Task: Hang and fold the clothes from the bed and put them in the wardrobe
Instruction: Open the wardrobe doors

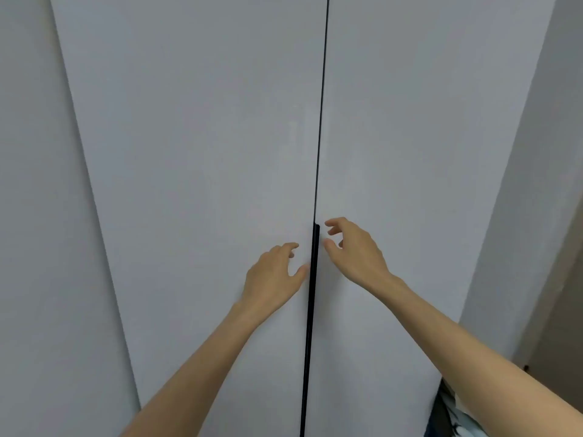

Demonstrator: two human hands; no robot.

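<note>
Straight in front of me, filling nearly the whole view, stands the tall pale grey flat-panelled wardrobe [189,137]. Its two plain doors are shut edge to edge along a thin dark seam, so whatever is inside is hidden. From about mid-height downward a narrow black vertical handle strip [311,310] runs along that seam. My left hand [273,279] is at the left door just beside the strip, fingers loosely bent and spread, thumb tip at the strip's edge. It holds nothing, and I cannot tell whether it actually touches. My right hand [355,247] hovers by the strip's top end on the right door, fingers hooked but apart, gripping nothing. At the lower right corner, below my right forearm, a scrap of white-and-blue patterned fabric [448,417] shows — too little to identify. A pale grey wall [536,184] flanks the wardrobe on the right, with a brownish surface [564,279] beyond it.
</note>
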